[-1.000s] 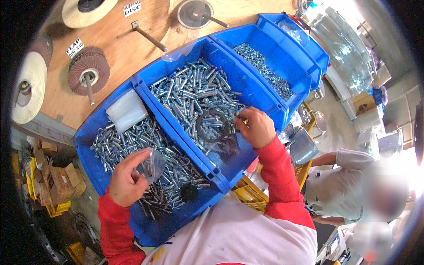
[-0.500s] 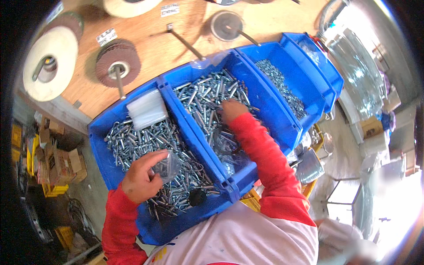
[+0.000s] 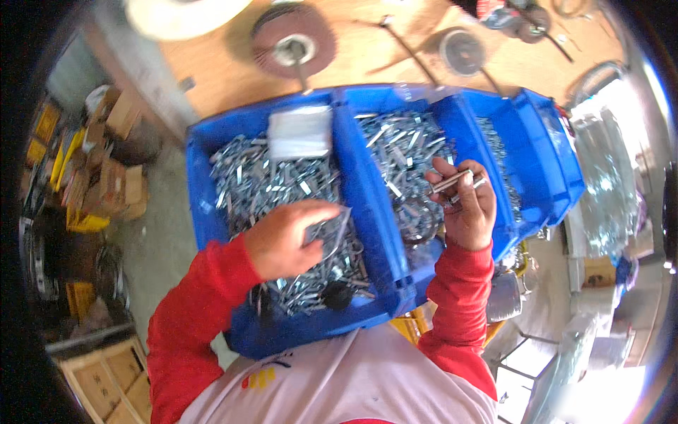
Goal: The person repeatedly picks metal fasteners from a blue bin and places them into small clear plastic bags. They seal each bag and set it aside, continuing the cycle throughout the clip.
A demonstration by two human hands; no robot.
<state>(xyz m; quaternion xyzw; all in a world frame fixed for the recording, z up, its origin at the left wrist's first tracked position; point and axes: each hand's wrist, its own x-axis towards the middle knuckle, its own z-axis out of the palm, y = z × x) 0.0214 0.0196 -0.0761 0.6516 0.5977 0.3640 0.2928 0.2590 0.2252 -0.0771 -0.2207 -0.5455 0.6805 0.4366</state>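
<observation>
My left hand (image 3: pixel 286 239) hovers over the left blue bin (image 3: pixel 200 205), thumb and fingers curved around a small clear plastic bag (image 3: pixel 343 232). Below it lies a heap of shiny metal fasteners (image 3: pixel 244 173), some with hooked ends. Palm up, my right hand (image 3: pixel 472 212) is above the middle bin, its fingers closed on a few slim, bolt-like metal fasteners (image 3: pixel 452 181). More of the same kind fill the middle bin (image 3: pixel 372 233). A flat stack of clear plastic bags (image 3: pixel 300 133) rests on the left heap, at its far end.
Further right, another blue bin (image 3: pixel 534 152) holds small metal parts. Behind the bins, a wooden board (image 3: pixel 219 67) carries a flap disc (image 3: pixel 293 42) and other discs on rods. Cardboard boxes (image 3: pixel 106 180) stand at the left. Wrapped sheets (image 3: pixel 607 184) lean at the right.
My right hand has come up out of the middle bin with fasteners in its fingers. My left hand keeps the clear bag. The view has shifted, so the bins sit further right.
</observation>
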